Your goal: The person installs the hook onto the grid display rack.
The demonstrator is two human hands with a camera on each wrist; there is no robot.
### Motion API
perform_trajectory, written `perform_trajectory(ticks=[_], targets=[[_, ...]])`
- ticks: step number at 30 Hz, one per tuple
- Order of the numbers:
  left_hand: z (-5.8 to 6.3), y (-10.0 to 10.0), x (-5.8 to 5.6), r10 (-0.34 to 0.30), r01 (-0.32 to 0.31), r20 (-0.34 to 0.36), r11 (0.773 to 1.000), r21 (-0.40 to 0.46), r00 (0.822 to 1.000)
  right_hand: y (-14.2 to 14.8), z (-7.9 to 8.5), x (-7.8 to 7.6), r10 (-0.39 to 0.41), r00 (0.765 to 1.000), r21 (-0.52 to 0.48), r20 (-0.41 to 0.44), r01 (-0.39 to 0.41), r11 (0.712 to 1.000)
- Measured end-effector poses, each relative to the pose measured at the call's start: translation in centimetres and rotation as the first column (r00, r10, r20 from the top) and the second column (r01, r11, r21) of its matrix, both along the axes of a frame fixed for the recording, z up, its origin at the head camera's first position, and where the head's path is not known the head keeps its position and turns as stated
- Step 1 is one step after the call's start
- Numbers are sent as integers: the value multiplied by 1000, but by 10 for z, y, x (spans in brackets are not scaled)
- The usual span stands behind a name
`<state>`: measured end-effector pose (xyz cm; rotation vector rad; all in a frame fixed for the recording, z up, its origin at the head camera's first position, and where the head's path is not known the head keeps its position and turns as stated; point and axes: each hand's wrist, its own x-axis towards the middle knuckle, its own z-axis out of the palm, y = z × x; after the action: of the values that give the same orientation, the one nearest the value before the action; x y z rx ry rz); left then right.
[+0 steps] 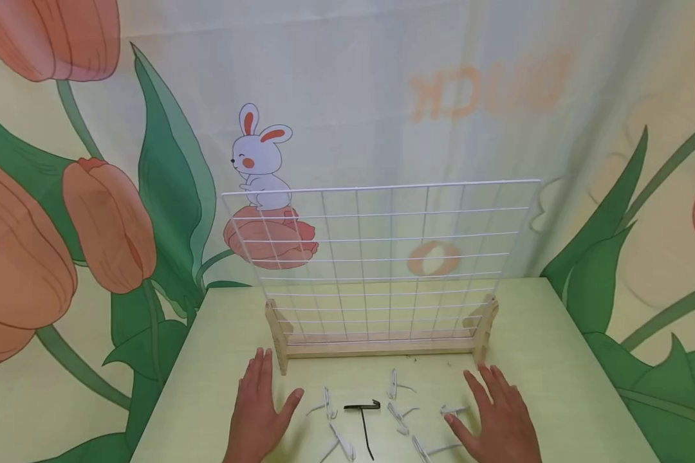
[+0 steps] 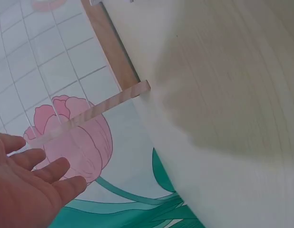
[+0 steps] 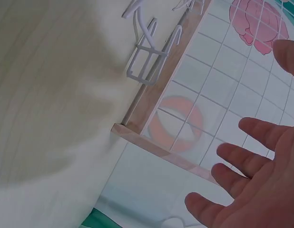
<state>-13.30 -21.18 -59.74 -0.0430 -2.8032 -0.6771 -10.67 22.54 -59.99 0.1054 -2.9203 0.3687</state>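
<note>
My left hand (image 1: pixel 257 411) is held out over the table's near left side, fingers straight and thumb spread, with nothing in it. Opposite, my right hand (image 1: pixel 500 418) is also spread and holds nothing. Between the hands lie several white wire hooks and one black hook (image 1: pixel 363 406) with a long prong. A white hook (image 1: pixel 454 409) lies nearest my right thumb; whether they touch I cannot tell. Behind stands a white wire grid panel (image 1: pixel 382 188) in a wooden stand (image 1: pixel 376 350). The right wrist view shows a white hook (image 3: pixel 159 51) beside the stand.
The pale yellow table (image 1: pixel 208 347) ends just behind the stand. A curtain (image 1: pixel 347 83) printed with tulips and a rabbit hangs around its back and sides. The stand's upright feet (image 1: pixel 277 337) rise at both ends of the grid. Small dark specks lie before the stand.
</note>
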Motion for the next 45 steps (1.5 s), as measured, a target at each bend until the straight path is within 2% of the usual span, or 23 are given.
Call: perform_trajectory(ticks=[6, 9, 14, 17, 21, 26, 32, 33, 35, 39, 45], targets=[[-9, -3, -9, 58, -53, -24, 986, 161, 998, -1, -4, 4, -13, 999, -44, -29, 11, 999], [-13, -4, -15, 76, -66, -36, 972, 226, 996, -3, -7, 4, -31, 999, -68, -9, 31, 997], [-16, -5, -25, 87, -54, -88, 946, 320, 992, -6, -8, 1, -49, 997, -130, 57, 56, 990], [-19, -5, -31, 93, -49, -96, 920, 390, 991, -6, -10, -1, -50, 995, -156, 85, 63, 986], [-24, -4, -42, 95, -53, -61, 871, 489, 994, -6, -14, -5, -61, 993, -175, 102, 79, 981], [-27, 0, -57, 105, -66, -32, 805, 589, 994, -5, -17, -10, -128, 983, -197, 132, 152, 969], [-27, 4, -72, 183, -180, 73, 679, 712, 980, -9, -15, -18, -199, 955, -233, 218, 249, 940], [-27, 4, -73, 196, -198, 88, 662, 723, 977, -10, -16, -19, -205, 951, -234, 230, 259, 937], [-28, 4, -75, 205, -210, 99, 642, 737, 974, -11, -18, -20, -215, 945, -231, 245, 273, 934], [-29, 4, -79, 195, -202, 99, 626, 753, 976, -11, -22, -23, -236, 934, -215, 269, 297, 930], [-34, 4, -86, 195, -203, 98, 644, 737, 976, -13, -28, -23, -265, 911, -230, 316, 344, 910]])
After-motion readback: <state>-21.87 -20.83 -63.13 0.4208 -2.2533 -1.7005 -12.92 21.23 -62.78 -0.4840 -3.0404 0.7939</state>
